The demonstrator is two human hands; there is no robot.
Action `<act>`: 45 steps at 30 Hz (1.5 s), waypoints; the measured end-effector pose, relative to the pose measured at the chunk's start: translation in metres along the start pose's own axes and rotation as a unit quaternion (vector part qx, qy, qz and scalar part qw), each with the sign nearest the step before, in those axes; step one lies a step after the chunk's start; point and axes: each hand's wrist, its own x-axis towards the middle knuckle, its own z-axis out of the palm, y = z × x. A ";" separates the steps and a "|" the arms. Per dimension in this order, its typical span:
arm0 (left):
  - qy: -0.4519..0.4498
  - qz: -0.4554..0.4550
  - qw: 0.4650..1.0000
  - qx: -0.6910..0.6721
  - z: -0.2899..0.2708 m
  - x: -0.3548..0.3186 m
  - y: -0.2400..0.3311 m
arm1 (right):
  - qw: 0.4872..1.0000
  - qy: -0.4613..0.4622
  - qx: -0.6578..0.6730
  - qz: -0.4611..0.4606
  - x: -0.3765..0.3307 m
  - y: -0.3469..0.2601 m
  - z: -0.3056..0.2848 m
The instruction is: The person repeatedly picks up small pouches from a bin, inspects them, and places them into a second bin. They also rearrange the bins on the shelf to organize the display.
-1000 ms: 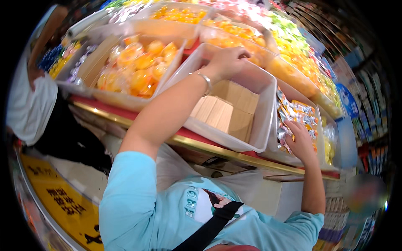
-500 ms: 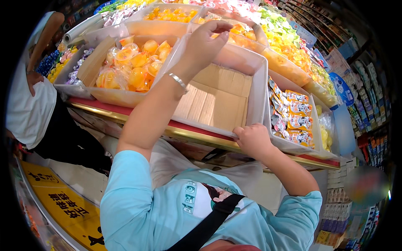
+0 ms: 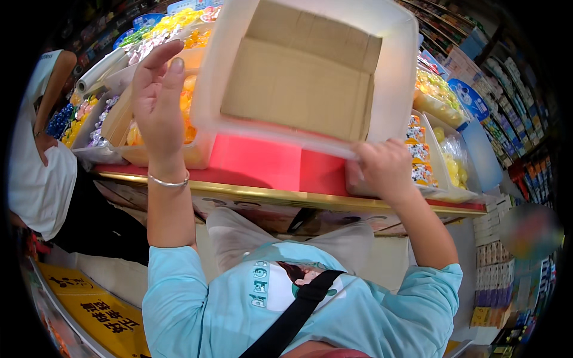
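Up above the red shelf (image 3: pixel 268 167), a white plastic bin (image 3: pixel 400 71) lined with a cardboard box (image 3: pixel 298 83) sits tilted toward the camera. The right hand (image 3: pixel 382 170) is closed around the bin's near rim. The left hand (image 3: pixel 156 101) is spread flat with fingers apart, just beside the bin's left wall, holding nothing. Tubs of yellow sweets (image 3: pixel 134 134) lie behind it.

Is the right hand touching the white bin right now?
Touching. The head view shows the right hand gripping the near rim of the white bin, fingers wrapped over its edge with no gap.
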 end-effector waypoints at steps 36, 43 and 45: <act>-0.276 -0.558 0.768 -0.151 0.226 -0.150 -0.125 | 0.866 -0.131 -0.219 0.429 -0.129 0.219 -0.056; -0.282 -0.527 0.783 -0.172 0.219 -0.150 -0.132 | 0.953 -0.003 -0.143 0.268 -0.119 0.161 -0.040; -0.253 -0.525 0.793 -0.176 0.220 -0.156 -0.143 | 0.942 -0.086 -0.067 0.317 -0.131 0.142 -0.028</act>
